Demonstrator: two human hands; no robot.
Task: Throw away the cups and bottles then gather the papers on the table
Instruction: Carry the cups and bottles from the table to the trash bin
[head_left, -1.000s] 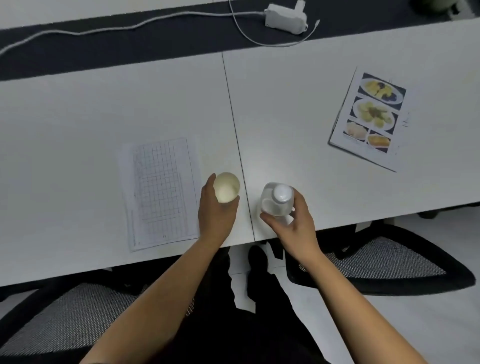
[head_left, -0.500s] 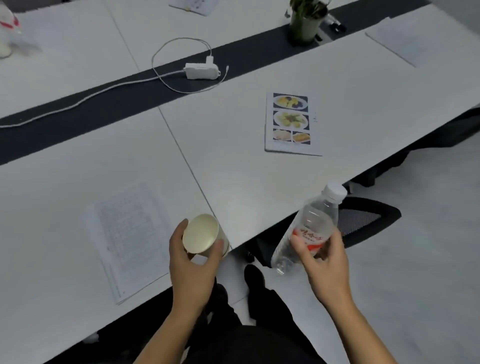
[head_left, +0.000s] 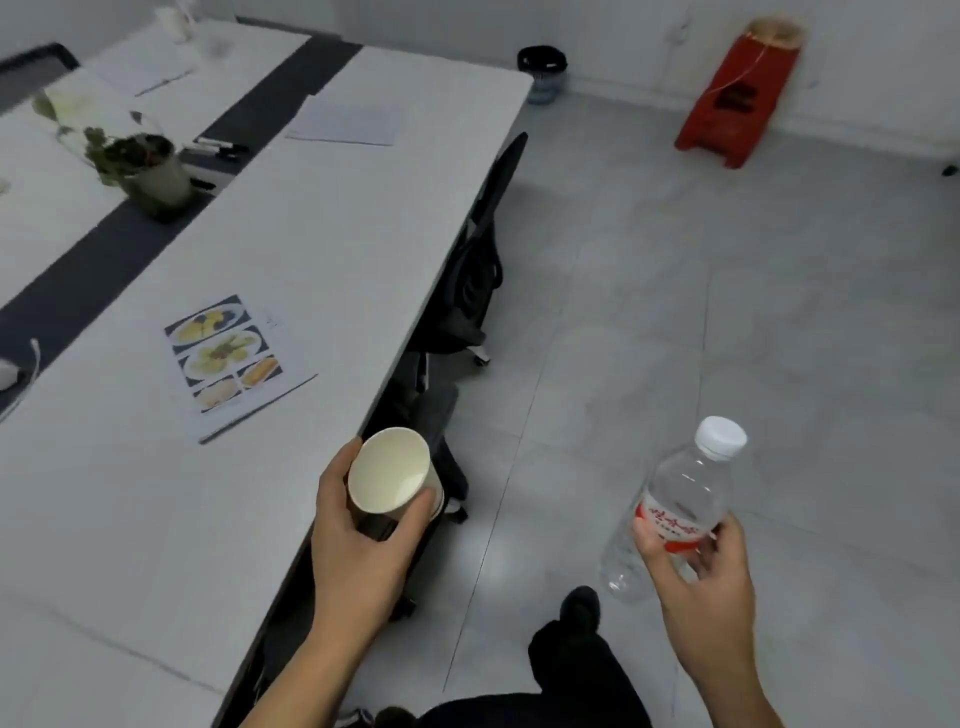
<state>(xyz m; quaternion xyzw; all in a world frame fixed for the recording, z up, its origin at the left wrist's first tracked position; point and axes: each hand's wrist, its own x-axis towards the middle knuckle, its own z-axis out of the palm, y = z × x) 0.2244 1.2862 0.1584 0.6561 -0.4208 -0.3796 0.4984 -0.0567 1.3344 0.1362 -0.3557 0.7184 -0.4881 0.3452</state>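
White surface (head_left: 322, 249) has two papers: one food-photo sheet (head_left: 228, 358), one plain sheet (head_left: 345, 120). Left hand (head_left: 358, 545) grips one paper cup (head_left: 392, 475), right hand (head_left: 701, 571) one water bottle (head_left: 675, 504), both off the edge.

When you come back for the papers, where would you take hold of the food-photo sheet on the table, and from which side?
Probably by the corner nearest the table edge. The food-photo sheet lies flat, so nothing stands up to pinch; its near right corner sits closest to the aisle side. Coming from that edge, you could slide the sheet outward until the corner overhangs, then pinch it. Both hands are full now: left hand on the cup, right hand on the bottle.
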